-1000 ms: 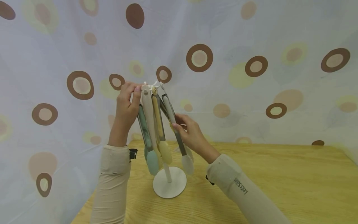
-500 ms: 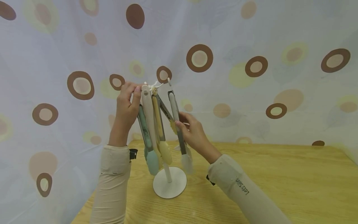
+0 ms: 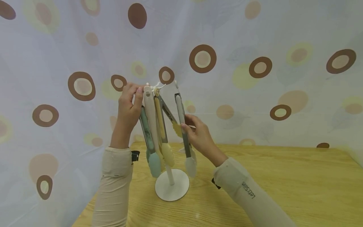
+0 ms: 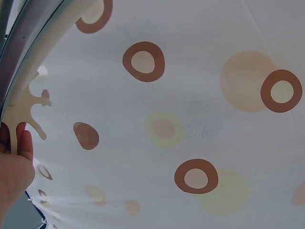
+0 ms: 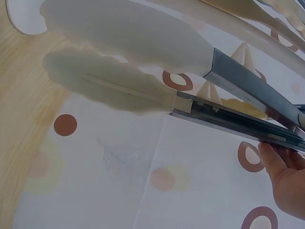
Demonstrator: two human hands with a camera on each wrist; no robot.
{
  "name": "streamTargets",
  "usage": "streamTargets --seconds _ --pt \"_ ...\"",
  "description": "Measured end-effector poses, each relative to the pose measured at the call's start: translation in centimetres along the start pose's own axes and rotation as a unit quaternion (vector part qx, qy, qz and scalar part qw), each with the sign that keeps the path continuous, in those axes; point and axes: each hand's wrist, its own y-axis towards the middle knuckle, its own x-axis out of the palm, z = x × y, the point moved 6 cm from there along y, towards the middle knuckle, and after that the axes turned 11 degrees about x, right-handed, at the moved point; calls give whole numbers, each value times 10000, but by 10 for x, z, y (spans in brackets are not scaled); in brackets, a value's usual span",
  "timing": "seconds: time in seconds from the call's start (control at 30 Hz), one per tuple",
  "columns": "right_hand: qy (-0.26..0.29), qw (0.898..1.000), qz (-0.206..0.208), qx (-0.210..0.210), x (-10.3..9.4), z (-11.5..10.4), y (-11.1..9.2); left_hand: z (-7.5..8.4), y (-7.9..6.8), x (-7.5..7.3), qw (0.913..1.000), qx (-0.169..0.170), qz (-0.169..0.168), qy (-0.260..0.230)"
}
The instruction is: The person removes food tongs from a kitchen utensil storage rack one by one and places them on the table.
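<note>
A white utensil stand [image 3: 172,185] with a round base and a pronged hook top stands on the table. My left hand [image 3: 129,104] pinches a prong of the hook top [image 4: 21,107], as the left wrist view shows. From the stand hang green tongs [image 3: 146,129], a beige long-handled utensil [image 3: 150,107] and yellow-tipped tongs [image 3: 168,154]. More yellow-tipped tongs [image 3: 176,128] slant out behind. My right hand [image 3: 198,132] grips grey-handled tongs [image 3: 180,108] mid-length, apart from the hooks. Their pale scalloped tips [image 5: 124,33] point down, slightly spread, and a hanging loop tops them.
The wooden table [image 3: 283,183] stretches right and forward of the stand. Behind and to the left hangs a pale curtain [image 3: 227,31] printed with brown and yellow rounds. The hanging utensils crowd together just left of my right hand.
My right hand has drawn the grey-handled tongs rightward, and their loop has come away from the stand's hook. The left hand stays in place on the stand's top.
</note>
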Motion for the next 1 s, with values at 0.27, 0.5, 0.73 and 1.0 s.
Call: streamTargets --seconds 0.27,0.5,0.73,1.0 --pt "81 9998 105 162 -7 5 -2 1 -1 1 10000 14 12 43" --pt "471 9982 -44 355 -14 12 -3 3 0 0 10000 6 35 31" --pt "170 9993 259 202 -32 8 -5 4 1 1 10000 22 28 -5" --pt "90 9985 326 427 -48 6 -11 4 1 1 10000 3 48 20"
